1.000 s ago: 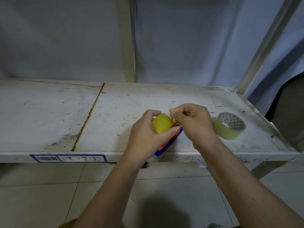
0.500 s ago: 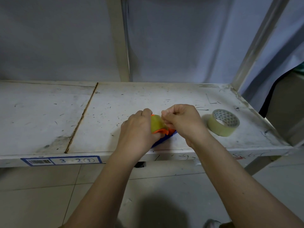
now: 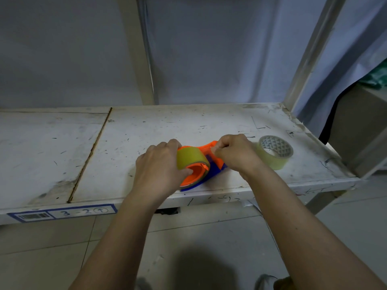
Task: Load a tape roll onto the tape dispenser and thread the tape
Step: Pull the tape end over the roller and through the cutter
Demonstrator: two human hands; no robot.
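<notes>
My left hand point(image 3: 159, 170): forearm bare, reaching up from the lower left, back of the hand facing up, fingers curled over the far side of the roll point(image 3: 191, 158) and the thumb pressed against its near rim, gripping it. My right hand point(image 3: 234, 153): forearm bare, reaching in from the lower right, wrist bent slightly inward, knuckles up, fingers folded into a loose fist with thumb and forefinger pinched together at the left edge of the hand; what they pinch is too small to tell. Both hands sit close together, apart by only the width of the roll.
</notes>
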